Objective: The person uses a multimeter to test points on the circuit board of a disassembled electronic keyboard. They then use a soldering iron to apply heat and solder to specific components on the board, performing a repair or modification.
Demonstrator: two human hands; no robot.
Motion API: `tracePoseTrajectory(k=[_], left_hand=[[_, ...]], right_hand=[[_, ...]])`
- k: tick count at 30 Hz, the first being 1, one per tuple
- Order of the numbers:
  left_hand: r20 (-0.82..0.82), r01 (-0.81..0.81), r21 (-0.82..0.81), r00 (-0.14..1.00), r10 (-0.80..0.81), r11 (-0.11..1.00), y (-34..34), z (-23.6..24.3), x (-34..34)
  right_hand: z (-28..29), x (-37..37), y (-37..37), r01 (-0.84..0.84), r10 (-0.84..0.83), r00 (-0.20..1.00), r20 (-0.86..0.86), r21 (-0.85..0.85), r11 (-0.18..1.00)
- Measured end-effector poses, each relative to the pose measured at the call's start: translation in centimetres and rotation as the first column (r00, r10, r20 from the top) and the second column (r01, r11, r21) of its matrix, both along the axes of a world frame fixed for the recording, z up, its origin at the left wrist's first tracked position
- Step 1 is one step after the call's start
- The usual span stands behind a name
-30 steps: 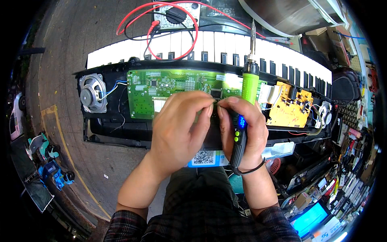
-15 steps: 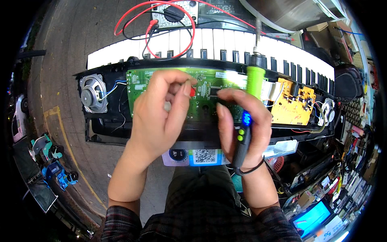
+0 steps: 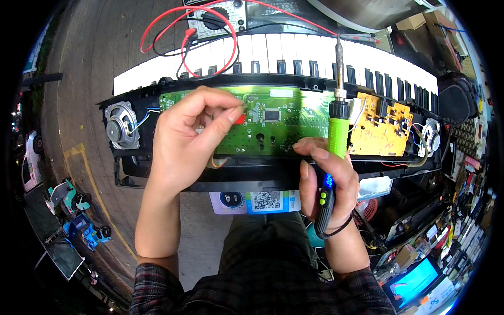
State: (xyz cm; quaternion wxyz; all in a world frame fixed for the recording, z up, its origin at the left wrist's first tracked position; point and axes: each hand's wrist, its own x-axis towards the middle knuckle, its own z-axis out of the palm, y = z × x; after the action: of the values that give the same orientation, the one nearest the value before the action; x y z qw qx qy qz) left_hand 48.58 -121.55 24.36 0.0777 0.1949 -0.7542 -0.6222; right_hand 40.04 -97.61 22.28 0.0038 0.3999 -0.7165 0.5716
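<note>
My left hand [image 3: 184, 136] pinches at a small red piece [image 3: 240, 119] above the green circuit board [image 3: 283, 107]; what exactly the fingertips hold is too small to make out. My right hand [image 3: 338, 186] grips a green-and-black soldering iron [image 3: 337, 136] with a lit blue display, its metal tip pointing up over the keys. The board lies in an open black electronic keyboard [image 3: 205, 187] with white and black keys [image 3: 266, 50], a left speaker [image 3: 122, 127], a right speaker [image 3: 431, 137] and an orange circuit board [image 3: 388, 136].
A multimeter [image 3: 239, 16] with red and black leads sits behind the keys, near a curved metal object [image 3: 362, 10]. A black case [image 3: 454, 97] is at the right. Below are clutter, a lit screen [image 3: 412, 281] and a payment-code card [image 3: 266, 202]. Pavement with toy-like vehicles [image 3: 86, 231] lies left.
My hands have moved apart: the left went left and up, uncovering the red piece and chip, while the right shifted right and down with the soldering iron.
</note>
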Motion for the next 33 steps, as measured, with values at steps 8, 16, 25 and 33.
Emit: tracePoseTrajectory(k=[8, 16, 25, 33], left_hand=[[0.113, -0.050, -0.106, 0.992, 0.062, 0.993, 0.7, 0.6, -1.0], [0.080, -0.067, -0.147, 0.994, 0.079, 0.987, 0.3, 0.7, -1.8], [-0.209, -0.179, -0.793, 0.978, 0.016, 0.582, 2.0, -1.2, -0.6], [-0.265, -0.241, -0.845, 0.964, 0.018, 0.477, 2.6, -1.4, -1.5]], right_hand=[[0.4, 0.3, 0.9, -0.022, 0.022, 1.000, -0.003, -0.004, 1.000], [0.2, 0.7, 2.4, -0.047, 0.047, 0.999, 0.003, 0.011, 0.999], [0.3, 0.9, 3.5, -0.050, 0.050, 0.998, 0.024, -0.001, 0.999], [0.4, 1.1, 4.1, -0.044, 0.044, 0.999, 0.009, -0.006, 0.999]])
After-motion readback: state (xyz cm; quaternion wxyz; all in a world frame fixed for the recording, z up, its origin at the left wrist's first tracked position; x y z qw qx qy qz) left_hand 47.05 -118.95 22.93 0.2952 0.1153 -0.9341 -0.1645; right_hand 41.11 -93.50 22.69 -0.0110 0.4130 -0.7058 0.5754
